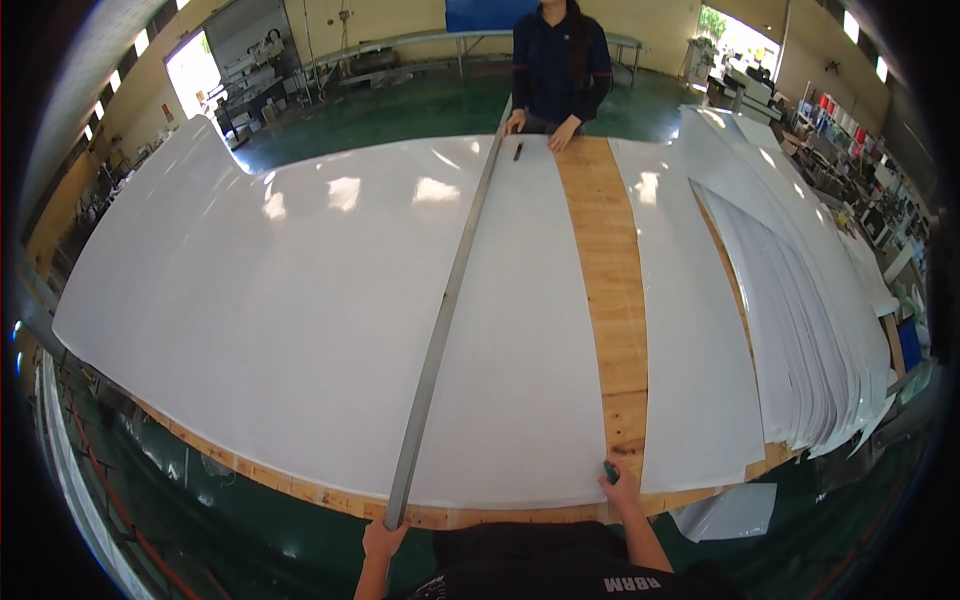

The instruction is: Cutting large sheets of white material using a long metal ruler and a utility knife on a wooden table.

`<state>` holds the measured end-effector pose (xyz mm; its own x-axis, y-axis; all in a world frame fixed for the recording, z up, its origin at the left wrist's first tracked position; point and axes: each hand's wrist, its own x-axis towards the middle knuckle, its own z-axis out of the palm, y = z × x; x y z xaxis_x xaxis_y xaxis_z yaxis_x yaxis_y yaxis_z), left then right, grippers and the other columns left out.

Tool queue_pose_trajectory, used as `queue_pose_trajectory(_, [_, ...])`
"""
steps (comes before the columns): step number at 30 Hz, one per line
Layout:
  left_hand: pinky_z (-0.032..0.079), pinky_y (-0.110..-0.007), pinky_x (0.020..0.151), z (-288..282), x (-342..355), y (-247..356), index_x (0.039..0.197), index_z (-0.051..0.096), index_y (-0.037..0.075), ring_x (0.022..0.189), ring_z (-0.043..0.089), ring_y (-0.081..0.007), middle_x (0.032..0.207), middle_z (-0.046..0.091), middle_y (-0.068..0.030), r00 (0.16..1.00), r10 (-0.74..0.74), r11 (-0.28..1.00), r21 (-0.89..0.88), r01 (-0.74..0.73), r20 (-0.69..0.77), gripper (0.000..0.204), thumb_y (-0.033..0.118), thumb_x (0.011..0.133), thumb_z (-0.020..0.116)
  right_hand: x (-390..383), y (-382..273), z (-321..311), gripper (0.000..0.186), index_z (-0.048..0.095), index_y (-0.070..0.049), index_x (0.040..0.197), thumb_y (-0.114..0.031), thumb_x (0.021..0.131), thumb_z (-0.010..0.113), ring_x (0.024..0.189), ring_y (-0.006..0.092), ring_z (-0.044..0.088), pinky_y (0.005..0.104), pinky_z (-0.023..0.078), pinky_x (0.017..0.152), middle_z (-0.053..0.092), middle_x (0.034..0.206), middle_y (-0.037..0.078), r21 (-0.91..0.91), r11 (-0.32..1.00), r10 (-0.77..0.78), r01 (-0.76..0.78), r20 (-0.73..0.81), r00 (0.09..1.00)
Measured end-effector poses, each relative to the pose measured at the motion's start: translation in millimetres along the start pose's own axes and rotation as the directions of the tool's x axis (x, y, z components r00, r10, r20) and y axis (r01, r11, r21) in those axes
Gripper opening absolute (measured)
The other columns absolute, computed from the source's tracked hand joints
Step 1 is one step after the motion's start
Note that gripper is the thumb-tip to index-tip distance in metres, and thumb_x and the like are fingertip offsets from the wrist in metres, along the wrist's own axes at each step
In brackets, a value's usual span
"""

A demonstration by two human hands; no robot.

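the large sheet (260, 330) is plain white, the long bar (441, 320) is grey. the desk (612, 300) is yellow-brown with darker knots. the small tool (611, 472) is green, the floor (370, 120) is dark green, the co-worker's shirt (548, 65) is dark blue.

A bar (436, 345) across the sheeting (270, 340) on the worktop (612, 290).
Sheeting lies on both sides of the bar; rightward of it follow a strip of worktop, a narrow sheet (695, 340) and a stack of sheets (790, 320). Beside its far end lies a small tool (518, 152); a person (562, 65) stands behind.
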<state>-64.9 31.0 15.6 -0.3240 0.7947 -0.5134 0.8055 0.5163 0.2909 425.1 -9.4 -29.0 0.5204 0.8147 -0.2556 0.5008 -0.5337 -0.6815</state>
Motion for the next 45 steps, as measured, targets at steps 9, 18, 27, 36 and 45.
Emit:
queue_pose_trajectory(9, [0.051, -0.043, 0.079, 9, -7, 9, 0.101, 0.067, 0.003, 0.091, 0.064, -0.0357, 0.093, 0.067, -0.0200, 0.998, -0.022, 1.000, 0.009, 0.022, 0.051, 0.057, 0.050, 0.069, 0.068, -2, -4, -2, 0.047, 0.059, -0.017, 0.116, -0.023, 0.072, 0.073, 0.098, 0.0318, 0.063, 0.0402, 0.049, 0.082, 0.066, 0.104, 0.013, -0.011, 0.999, 0.036, -0.036, 0.012, 0.999])
queue_pose_trajectory(18, [0.051, -0.043, 0.079, 20, -12, 11, 0.102, 0.067, 0.005, 0.091, 0.065, -0.0354, 0.093, 0.068, -0.0195, 0.997, 0.025, 0.998, -0.065, -0.020, 0.073, 0.055, 0.050, 0.070, 0.067, -3, -8, -4, 0.047, 0.060, -0.014, 0.112, -0.030, 0.070, 0.075, 0.096, 0.0334, 0.062, 0.0419, 0.049, 0.080, 0.067, 0.100, 0.013, -0.094, 0.993, 0.071, -0.071, -0.004, 0.997])
queue_pose_trajectory(27, [0.051, -0.043, 0.078, 30, -31, 31, 0.098, 0.067, 0.005, 0.089, 0.065, -0.0349, 0.091, 0.068, -0.0180, 0.999, 0.052, 0.998, -0.039, -0.051, 0.018, 0.054, 0.051, 0.071, 0.065, -1, -5, -2, 0.046, 0.061, -0.011, 0.109, -0.028, 0.069, 0.075, 0.095, 0.0341, 0.063, 0.0414, 0.049, 0.080, 0.067, 0.099, 0.015, -0.055, 0.995, 0.084, -0.084, 0.007, 0.996])
queue_pose_trajectory(36, [0.052, -0.044, 0.077, 32, -30, 29, 0.095, 0.068, 0.003, 0.088, 0.065, -0.0360, 0.090, 0.068, -0.0190, 0.999, 0.038, 0.999, -0.026, -0.039, -0.010, 0.054, 0.051, 0.071, 0.065, 2, -2, 1, 0.045, 0.061, -0.010, 0.108, -0.027, 0.069, 0.075, 0.095, 0.0346, 0.063, 0.0410, 0.049, 0.079, 0.067, 0.099, 0.016, -0.096, 0.994, 0.051, -0.051, -0.002, 0.999])
queue_pose_trajectory(45, [0.052, -0.046, 0.076, 28, -18, 19, 0.092, 0.067, -0.003, 0.088, 0.065, -0.0386, 0.090, 0.066, -0.0241, 0.999, 0.002, 0.999, -0.039, -0.004, -0.042, 0.058, 0.050, 0.069, 0.067, 5, 7, 0, 0.049, 0.059, -0.008, 0.112, -0.026, 0.070, 0.075, 0.095, 0.0335, 0.063, 0.0398, 0.049, 0.081, 0.066, 0.101, 0.017, -0.102, 0.993, 0.059, -0.055, 0.030, 0.998])
